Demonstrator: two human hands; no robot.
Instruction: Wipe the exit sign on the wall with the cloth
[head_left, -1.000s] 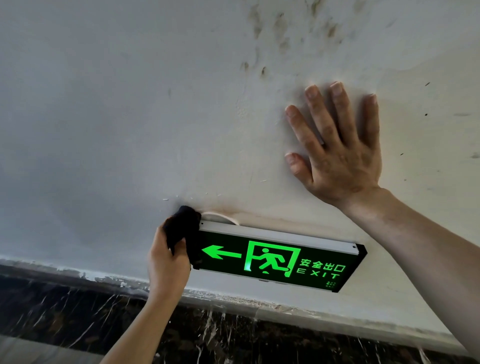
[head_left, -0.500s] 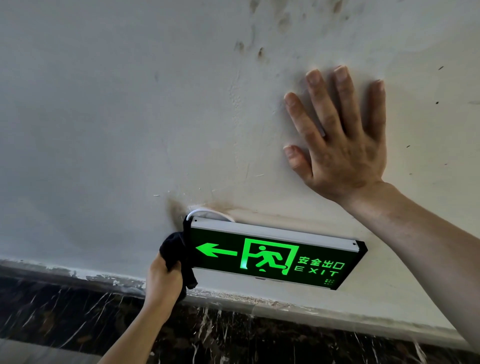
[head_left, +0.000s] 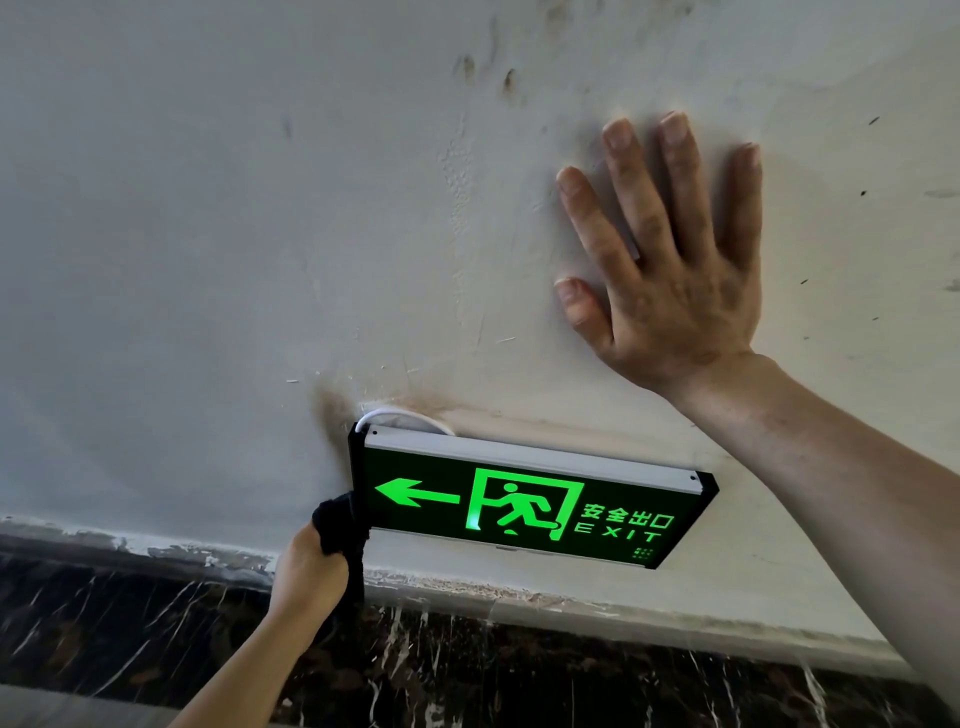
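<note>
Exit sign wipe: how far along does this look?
Early. In hand: left hand presses the black cloth against the exit sign at its lower-left end; right hand is flat on the wall. Left: green face and top edge, both uncovered.

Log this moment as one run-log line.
step: wiping exit sign | left hand: black cloth at sign's left end, low corner | right hand: flat on wall above sign

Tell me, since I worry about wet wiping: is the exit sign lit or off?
Lit. The exit sign glows bright green: arrow, running figure and lettering all shine against its dark face.
</note>
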